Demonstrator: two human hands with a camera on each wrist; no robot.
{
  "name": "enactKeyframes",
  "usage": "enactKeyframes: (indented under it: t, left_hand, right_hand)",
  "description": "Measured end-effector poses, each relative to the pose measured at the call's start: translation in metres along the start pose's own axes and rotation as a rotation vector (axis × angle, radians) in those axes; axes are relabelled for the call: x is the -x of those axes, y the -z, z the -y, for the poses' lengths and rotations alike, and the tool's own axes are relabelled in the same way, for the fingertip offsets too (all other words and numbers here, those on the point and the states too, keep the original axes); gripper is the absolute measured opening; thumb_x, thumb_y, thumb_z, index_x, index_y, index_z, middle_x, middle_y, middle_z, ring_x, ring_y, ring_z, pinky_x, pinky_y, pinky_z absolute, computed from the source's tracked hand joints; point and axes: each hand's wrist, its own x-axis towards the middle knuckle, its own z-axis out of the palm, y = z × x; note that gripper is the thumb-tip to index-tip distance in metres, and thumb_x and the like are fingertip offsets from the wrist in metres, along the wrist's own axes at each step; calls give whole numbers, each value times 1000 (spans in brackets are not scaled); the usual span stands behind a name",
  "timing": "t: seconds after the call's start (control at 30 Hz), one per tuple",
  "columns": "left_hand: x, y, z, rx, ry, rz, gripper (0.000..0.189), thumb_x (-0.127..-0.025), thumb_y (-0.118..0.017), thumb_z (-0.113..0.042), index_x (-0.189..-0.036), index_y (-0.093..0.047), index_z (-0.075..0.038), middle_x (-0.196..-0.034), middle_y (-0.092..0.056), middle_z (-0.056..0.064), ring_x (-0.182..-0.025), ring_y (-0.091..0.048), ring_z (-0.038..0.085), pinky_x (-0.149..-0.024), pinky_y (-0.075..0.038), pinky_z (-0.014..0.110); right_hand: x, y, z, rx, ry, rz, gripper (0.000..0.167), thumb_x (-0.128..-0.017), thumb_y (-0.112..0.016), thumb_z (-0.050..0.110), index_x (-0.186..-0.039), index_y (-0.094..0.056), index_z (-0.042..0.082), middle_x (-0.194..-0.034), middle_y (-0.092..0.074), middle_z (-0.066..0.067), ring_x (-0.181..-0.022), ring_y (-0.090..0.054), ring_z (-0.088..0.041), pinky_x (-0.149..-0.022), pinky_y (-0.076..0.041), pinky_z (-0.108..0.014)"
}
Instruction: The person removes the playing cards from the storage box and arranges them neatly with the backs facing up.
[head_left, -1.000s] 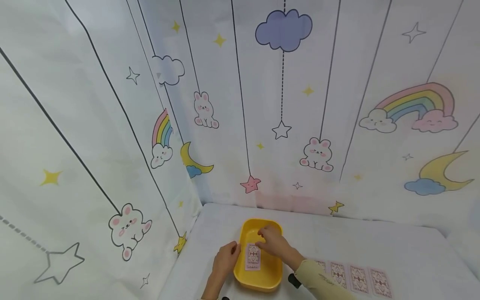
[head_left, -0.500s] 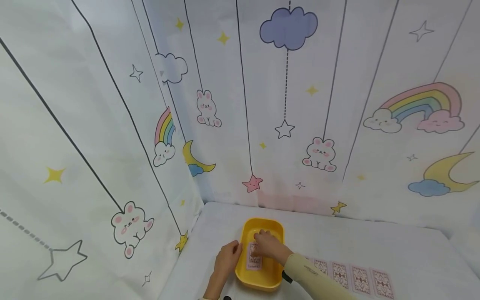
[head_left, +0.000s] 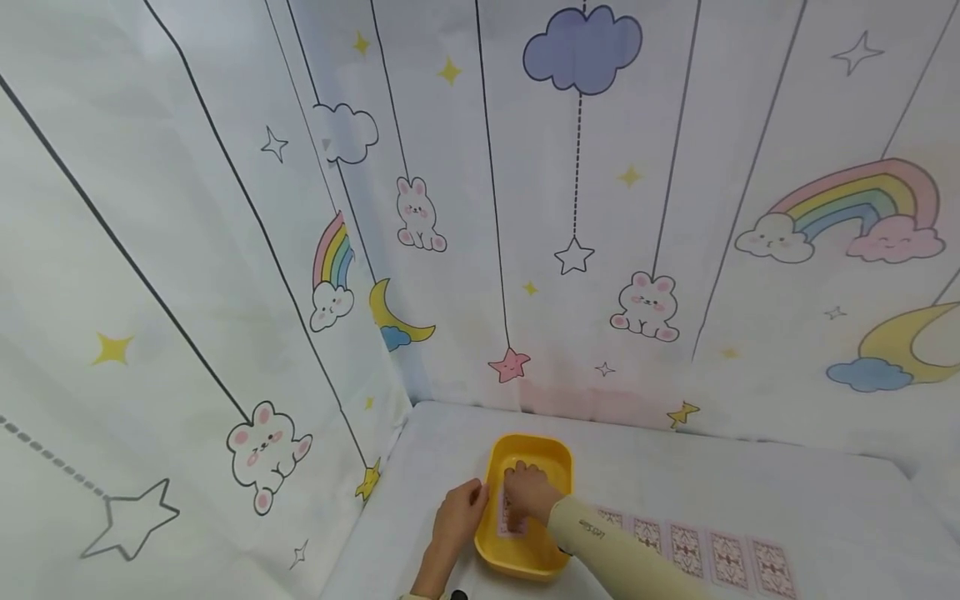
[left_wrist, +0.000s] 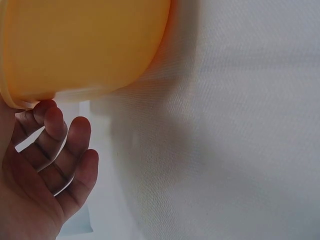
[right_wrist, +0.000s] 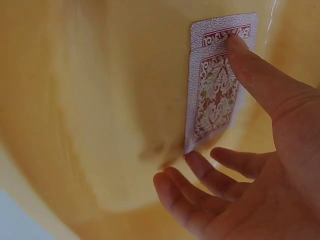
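Observation:
A yellow plastic tray stands on the white table. My left hand is at its left rim, and in the left wrist view the fingertips touch the rim from outside; the thumb is hidden there. Inside the tray lie overlapping playing cards, backs up, with a red ornate pattern, one set off lengthwise from another. My right hand reaches over them. In the right wrist view its thumb presses the card back near one end, and curled fingers meet the opposite end. The head view shows the cards partly covered by this hand.
Several more playing cards lie back up in a row on the white table, right of the tray, partly behind the right sleeve. A patterned white curtain borders the table at the back and left.
My right hand has come down and toward me from above the tray's far part onto the cards inside. The left hand stays at the rim. The head view has shifted slightly.

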Motion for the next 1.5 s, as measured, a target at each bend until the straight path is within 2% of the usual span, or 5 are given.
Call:
enactKeyframes:
  t: [0.23,0.4,0.57,0.9,1.5]
  left_hand:
    - [2,1,-4,1,-3,-8,30,-103,-54,-34,-78,-54,-19,-67,-50,-6,-58,-45,9,-49,-34,23]
    - [3,0,-5,-5,19,-7,30,-103,-54,-35,-78,-54,-20,-67,-50,-7,-57,-44,8,-49,-34,22]
    - [4,-1,-3,0,11,-2,29,-103,-54,-33,-77,-55,-19,-67,-50,-7,-57,-44,8,-49,-34,22]
    - [4,-2,-2,-3,-1,-5,30,-103,-53,-34,-77,-54,-19,-66,-48,-7,-57,-43,8,-49,-32,22]
    - [3,-1,-2,-14,20,-19,29,-102,-55,-36,-78,-55,-20,-67,-50,-7,-59,-46,9,-51,-33,23]
  right_hand:
    - [-1,-4,-8,-61,-3,-62,80,-65,-95,32,-128,-53,4,-110,-55,-15,-91,-56,-29,-90,-53,-44]
    - [-3,-8,-12,-106,65,-146,50,-86,-77,12,-129,-53,-1,-121,-55,-19,-92,-62,-30,-85,-56,-42]
    - [-7,-10,-17,-358,49,-67,50,-94,-59,-2,-141,-44,-8,-138,-52,-30,-105,-64,-32,-96,-51,-47]
    - [-4,-4,-38,-708,31,1,17,-98,-52,1,-114,-50,3,-89,-58,-10,-70,-56,-20,-60,-51,-33]
    - [34,12,-89,-906,157,-81,34,-100,-54,6,-134,-53,4,-97,-55,-11,-70,-66,-23,-56,-51,-31]
